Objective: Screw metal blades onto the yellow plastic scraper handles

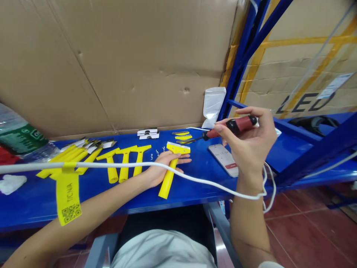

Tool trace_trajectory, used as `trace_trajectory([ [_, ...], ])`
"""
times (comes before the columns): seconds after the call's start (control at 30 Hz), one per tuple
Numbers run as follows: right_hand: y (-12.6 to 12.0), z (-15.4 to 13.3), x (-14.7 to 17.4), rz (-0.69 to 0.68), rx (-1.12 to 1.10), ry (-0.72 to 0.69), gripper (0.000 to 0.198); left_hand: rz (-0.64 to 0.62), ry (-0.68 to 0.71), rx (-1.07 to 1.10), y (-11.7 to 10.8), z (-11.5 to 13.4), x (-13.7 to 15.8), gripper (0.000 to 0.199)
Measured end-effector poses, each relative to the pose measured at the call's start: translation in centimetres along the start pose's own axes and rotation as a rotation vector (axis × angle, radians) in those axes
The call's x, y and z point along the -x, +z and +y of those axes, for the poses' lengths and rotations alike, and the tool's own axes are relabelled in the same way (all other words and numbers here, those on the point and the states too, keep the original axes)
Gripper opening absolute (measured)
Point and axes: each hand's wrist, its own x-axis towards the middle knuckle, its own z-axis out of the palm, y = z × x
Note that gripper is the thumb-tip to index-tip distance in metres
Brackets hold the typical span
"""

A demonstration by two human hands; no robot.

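My left hand (161,168) is wrapped round the handle of a yellow scraper (168,182), whose wide head points away from me. In my right hand (252,143) is a red and black screwdriver (234,126); its shaft reaches left, and the tip is close above the scraper's head. Whether the tip touches a screw I cannot tell. Several yellow scraper handles (124,167) lie to the left of my left hand. Beyond the scraper's head are small yellow strips (184,137) and a little stack of black and white blade packs (148,133).
A phone (224,160) lies on the blue shelf by my right wrist. Further left are several packaged scrapers (75,154), a plastic bottle (23,134) and a crumpled white tissue (12,184). A white cable (195,179) crosses the view. Blue posts (240,63) stand right; cardboard (125,67) backs the shelf.
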Motion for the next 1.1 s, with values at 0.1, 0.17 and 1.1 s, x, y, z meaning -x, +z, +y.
trace_trajectory([
  [0.1, 0.3, 1.1, -0.1, -0.042, 0.111, -0.004, 0.049, 0.005, -0.04, -0.005, -0.1, -0.5, -0.3, 0.009],
  [0.17, 0.4, 1.8, 0.0, -0.103, 0.119, -0.019, 0.049, 0.007, -0.051, -0.005, -0.3, -0.7, -0.5, 0.013],
  [1.1, 0.9, 2.5, 0.6, -0.31, 0.064, 0.067, 0.044, -0.016, -0.043, -0.005, 0.3, -0.6, -0.3, 0.02],
])
